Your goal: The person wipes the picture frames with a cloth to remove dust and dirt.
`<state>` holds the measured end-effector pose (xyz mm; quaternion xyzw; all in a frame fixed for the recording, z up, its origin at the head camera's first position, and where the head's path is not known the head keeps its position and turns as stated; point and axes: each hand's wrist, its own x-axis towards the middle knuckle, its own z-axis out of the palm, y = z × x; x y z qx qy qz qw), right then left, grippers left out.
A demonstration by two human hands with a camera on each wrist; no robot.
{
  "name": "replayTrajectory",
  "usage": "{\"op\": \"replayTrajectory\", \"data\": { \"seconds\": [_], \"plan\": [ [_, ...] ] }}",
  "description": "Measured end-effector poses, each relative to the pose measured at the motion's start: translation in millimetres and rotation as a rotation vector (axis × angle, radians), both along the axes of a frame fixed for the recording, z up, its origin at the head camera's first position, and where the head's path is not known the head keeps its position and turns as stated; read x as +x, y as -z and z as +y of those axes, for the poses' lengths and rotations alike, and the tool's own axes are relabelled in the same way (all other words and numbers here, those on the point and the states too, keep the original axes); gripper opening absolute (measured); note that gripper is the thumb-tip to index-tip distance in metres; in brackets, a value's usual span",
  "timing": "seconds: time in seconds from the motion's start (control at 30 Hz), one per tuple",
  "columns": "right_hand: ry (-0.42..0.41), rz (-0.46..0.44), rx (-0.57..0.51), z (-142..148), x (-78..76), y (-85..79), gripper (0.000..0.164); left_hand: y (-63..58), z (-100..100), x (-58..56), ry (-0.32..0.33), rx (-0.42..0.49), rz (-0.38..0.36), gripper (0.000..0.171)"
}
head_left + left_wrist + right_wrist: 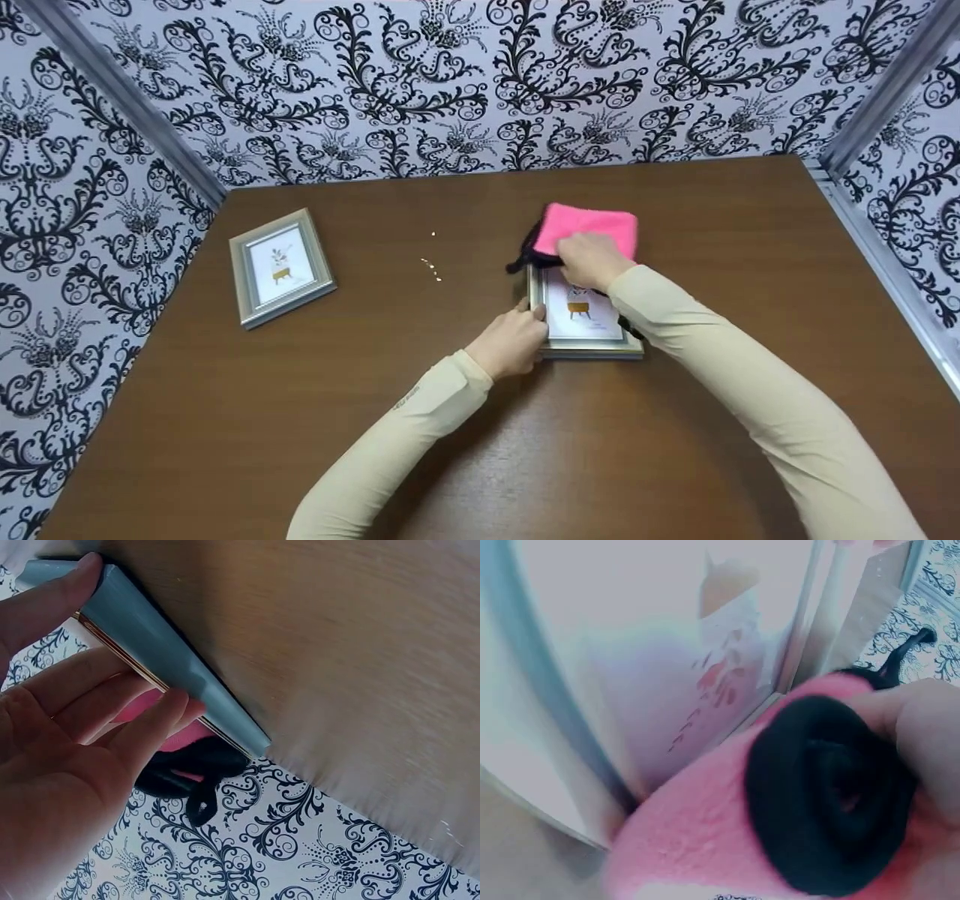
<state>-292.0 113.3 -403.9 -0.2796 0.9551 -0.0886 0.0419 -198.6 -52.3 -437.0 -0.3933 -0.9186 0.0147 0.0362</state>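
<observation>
In the head view a silver-gold picture frame (592,346) lies face up, right of the table's middle, with a small yellow stool in its picture. My left hand (510,341) grips its near left corner. In the left wrist view the thumb presses one side of the frame (142,630) and the fingertips rest along another. My right hand (591,259) holds a pink cloth (589,225) with black edging over the frame's far end. The right wrist view shows the bunched cloth (697,832) against the picture's glass, its black edging (787,795) rolled up by the fingers.
A second picture frame (324,281) lies face up at the table's far left. Several small pale flecks (429,265) dot the brown table (390,330) between the two frames. Patterned walls (450,90) close off the back and both sides.
</observation>
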Motion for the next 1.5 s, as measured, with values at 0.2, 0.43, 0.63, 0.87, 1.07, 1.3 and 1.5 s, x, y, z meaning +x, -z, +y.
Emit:
{"op": "replayTrajectory", "data": {
  "seconds": [0.2,0.43,0.63,0.87,1.07,1.3,1.5],
  "plan": [
    [-0.212,-0.139,-0.096,9,-5.4,5.2,0.052,-1.5,1,2.3,-0.016,-0.018,0.012,0.016],
    [-0.172,-0.171,-0.042,42,-4.7,-1.9,0.062,-2.8,3,2.0,-0.003,-0.002,0.001,0.019],
    [-0.016,-0.213,-0.023,67,-8.4,-13.6,0.062,-3.0,3,1.8,-0.006,-0.008,-0.002,0.019],
    [0.061,-0.136,-0.208,91,-17.3,-7.9,0.038,-3.7,3,2.0,-0.007,0.008,-0.010,0.022],
    [0.215,-0.163,-0.347,96,-11.8,2.7,0.016,1.0,4,0.8,0.002,0.024,-0.017,0.023],
    [0.311,-0.223,-0.438,89,6.8,9.8,0.019,3.5,4,-0.5,-0.016,0.044,-0.049,0.026],
    [0.271,-0.253,-0.453,88,41.2,12.0,0.016,3.4,1,-1.3,-0.027,0.032,-0.053,0.025]
  ]
}}
